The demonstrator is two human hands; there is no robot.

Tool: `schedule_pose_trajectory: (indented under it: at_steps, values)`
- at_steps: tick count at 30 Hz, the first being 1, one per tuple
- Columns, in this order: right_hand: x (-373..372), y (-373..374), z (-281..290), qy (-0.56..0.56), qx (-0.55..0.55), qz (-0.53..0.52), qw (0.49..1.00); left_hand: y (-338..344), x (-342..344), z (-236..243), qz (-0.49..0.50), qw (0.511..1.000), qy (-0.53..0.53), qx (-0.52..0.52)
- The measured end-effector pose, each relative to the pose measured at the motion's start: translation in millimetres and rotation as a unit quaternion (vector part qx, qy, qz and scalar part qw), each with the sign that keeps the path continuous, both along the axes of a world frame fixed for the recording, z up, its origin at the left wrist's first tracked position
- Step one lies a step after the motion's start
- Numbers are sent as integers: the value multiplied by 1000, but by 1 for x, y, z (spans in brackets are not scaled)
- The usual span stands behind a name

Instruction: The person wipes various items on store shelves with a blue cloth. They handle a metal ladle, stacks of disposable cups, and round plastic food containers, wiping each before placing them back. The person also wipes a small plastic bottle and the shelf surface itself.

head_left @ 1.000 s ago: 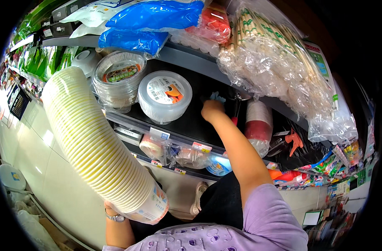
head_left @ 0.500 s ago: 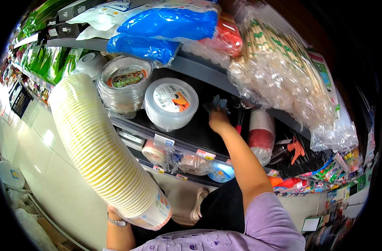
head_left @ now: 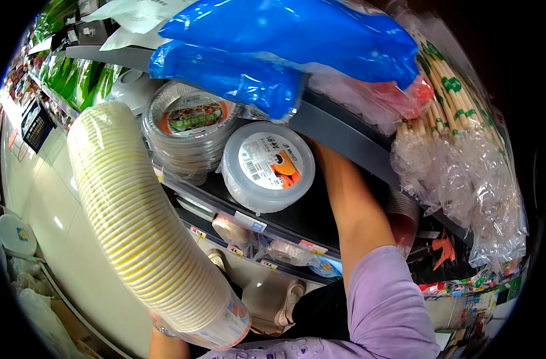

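Observation:
A long, curved stack of white paper cups (head_left: pixel 147 221) in clear wrap leans across my left side. My left hand (head_left: pixel 156 317) grips it near its lower end, the fingers mostly hidden behind the cups. My right forearm (head_left: pixel 348 197) reaches deep onto the middle shelf. The upper shelf and the goods above hide that hand, so its fingers and anything in them do not show. Just left of the forearm stands a round, clear plastic tub (head_left: pixel 270 167) with a labelled lid. Beside it are stacked foil trays (head_left: pixel 192 122) with clear covers.
Blue plastic packages (head_left: pixel 285 36) overhang the upper shelf edge (head_left: pixel 345 134). Bagged wooden skewers (head_left: pixel 458 102) hang down at the right. Wrapped cups (head_left: pixel 402 218) and a red spray trigger (head_left: pixel 445 250) sit right of my arm. Lower goods (head_left: pixel 231 230) line the shelf beneath.
My right hand, earlier seen on a grey-blue cloth at the shelf's back, has gone deeper and out of sight. My view has come closer to the shelf. The cup stack stays in my left hand.

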State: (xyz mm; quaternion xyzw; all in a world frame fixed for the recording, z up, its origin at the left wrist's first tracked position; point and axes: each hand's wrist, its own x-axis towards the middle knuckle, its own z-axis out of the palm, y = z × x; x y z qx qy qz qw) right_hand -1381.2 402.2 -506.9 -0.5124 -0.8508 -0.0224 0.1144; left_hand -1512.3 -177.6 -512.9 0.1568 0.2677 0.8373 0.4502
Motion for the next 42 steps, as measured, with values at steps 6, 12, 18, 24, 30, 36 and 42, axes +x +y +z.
schedule_pose_trajectory:
  at_steps: [6,12,18,24,30,36,42]
  values:
    - [17,-31,-10,-16,25,84,996,-2,5,4,-10,1000,18,11]
    - [73,-102,3,-29,-16,216,976,1,14,13,-31,995,61,67]
    - [128,-222,37,50,-139,269,952,-25,24,22,-85,995,45,-1]
    - [173,-274,55,55,-140,200,968,-41,49,46,-126,989,72,41]
    - [192,-366,95,343,-93,189,915,-56,72,67,-183,976,111,48]
    - [224,-487,96,555,-234,112,790,-63,109,75,-260,956,135,21]
    - [258,-528,88,689,-271,51,671,-39,145,83,-362,921,126,-67]
